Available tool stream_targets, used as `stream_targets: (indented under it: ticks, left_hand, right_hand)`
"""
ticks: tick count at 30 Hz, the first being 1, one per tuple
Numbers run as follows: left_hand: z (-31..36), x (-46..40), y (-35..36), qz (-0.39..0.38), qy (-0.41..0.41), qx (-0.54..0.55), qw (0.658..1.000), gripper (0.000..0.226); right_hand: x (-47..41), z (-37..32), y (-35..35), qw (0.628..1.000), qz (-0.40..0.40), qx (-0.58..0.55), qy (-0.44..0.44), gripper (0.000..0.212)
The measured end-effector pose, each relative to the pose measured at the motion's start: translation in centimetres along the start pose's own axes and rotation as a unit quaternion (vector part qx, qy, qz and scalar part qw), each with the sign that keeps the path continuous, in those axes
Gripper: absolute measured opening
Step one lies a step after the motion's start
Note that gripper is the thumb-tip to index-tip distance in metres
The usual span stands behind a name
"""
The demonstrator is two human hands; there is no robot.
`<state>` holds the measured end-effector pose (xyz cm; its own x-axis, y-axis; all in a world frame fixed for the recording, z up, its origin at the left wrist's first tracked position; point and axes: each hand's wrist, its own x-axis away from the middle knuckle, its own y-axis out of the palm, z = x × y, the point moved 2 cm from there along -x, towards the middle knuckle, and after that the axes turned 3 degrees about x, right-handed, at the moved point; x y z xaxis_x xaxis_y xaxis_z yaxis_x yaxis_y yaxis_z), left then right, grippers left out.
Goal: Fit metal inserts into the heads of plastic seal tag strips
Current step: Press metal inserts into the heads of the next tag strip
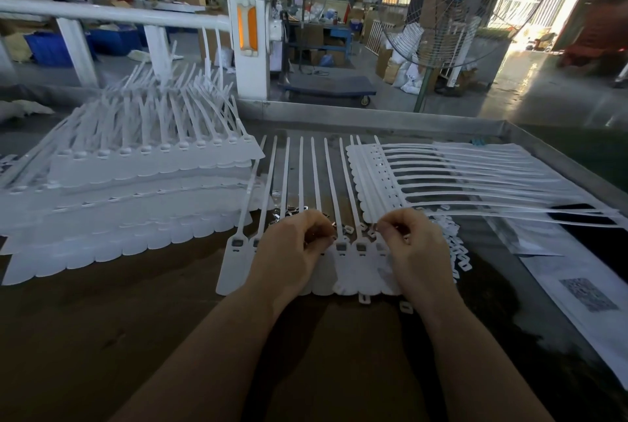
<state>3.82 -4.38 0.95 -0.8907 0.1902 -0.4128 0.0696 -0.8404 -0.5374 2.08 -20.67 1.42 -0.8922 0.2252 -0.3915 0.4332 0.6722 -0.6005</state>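
On the dark worktop (102, 336), the big stack of white seal tag sheets (129, 190) is the largest thing, lying far left of the hands with its tails fanned upward toward a white railing post (249, 34). Right of that stack, and beyond the right hand, a second sheet of seal tags (424, 180) lies with its tails running off to the right across the metal tray edge (543, 146). Farther right of that sheet, printed papers (577, 296) lie along the worktop's edge. Beyond the worktop, to the right of the post, stands a large pedestal fan (455, 3).

Between the stack and the second sheet lies the row of seal tag strips (343, 251) being worked, heads nearest the person and tails pointing away; both hands sit over its heads. The left hand (289, 251) has its fingers curled inward, seemingly pinching something small at the tips, though what it grips is too small to tell. The right hand (413, 245) is curled likewise, fingertips drawn together just above the heads; its contents cannot be made out.

Small metal inserts (292, 212) lie scattered just beyond the left hand, and small white plastic pieces (458, 251) are strewn just right of the right hand.
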Motion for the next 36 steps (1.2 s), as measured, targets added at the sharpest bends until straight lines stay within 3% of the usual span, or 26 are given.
stream_targets:
  ticks: [5, 17, 30, 36]
  left_hand:
    - [-0.48, -0.16, -0.17, 0.003, -0.011, 0.001, 1.000, 0.010]
    - [-0.73, -0.05, -0.15, 0.003, -0.022, -0.005, 1.000, 0.010]
    - [-0.85, -0.16, -0.10, 0.002, -0.026, 0.008, 1.000, 0.012]
    - [-0.93, -0.16, -0.08, -0.002, -0.026, 0.015, 1.000, 0.013]
  right_hand:
    - [-0.29, 0.49, 0.01, 0.996, 0.003, 0.093, 0.011, 0.005]
    - [-0.31, 0.88, -0.10, 0.985, -0.050, 0.166, 0.001, 0.010]
    - [-0.33, 0.50, -0.34, 0.990, -0.046, 0.130, 0.016, 0.011]
    - [-0.17, 0.05, -0.57, 1.000, -0.018, 0.000, 0.010, 0.011]
